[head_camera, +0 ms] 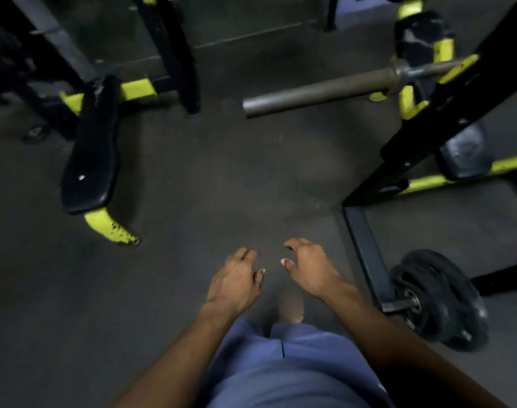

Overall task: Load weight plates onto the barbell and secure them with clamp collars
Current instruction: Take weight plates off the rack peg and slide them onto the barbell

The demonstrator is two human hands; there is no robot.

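Both hands hang empty, fingers [245, 256] loosely apart. The weight plates [437, 298] stand on the floor [192, 187] near the right hand [307, 266]; the bare barbell [319, 94] sleeve lies ahead.

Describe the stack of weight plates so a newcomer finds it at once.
Start at the black rack on the right. Follow its floor bar toward the person. The plates hang there on a short peg: round, black, the only discs in view.

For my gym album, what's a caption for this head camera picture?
Empty hands near a bare barbell sleeve, weight plates waiting.
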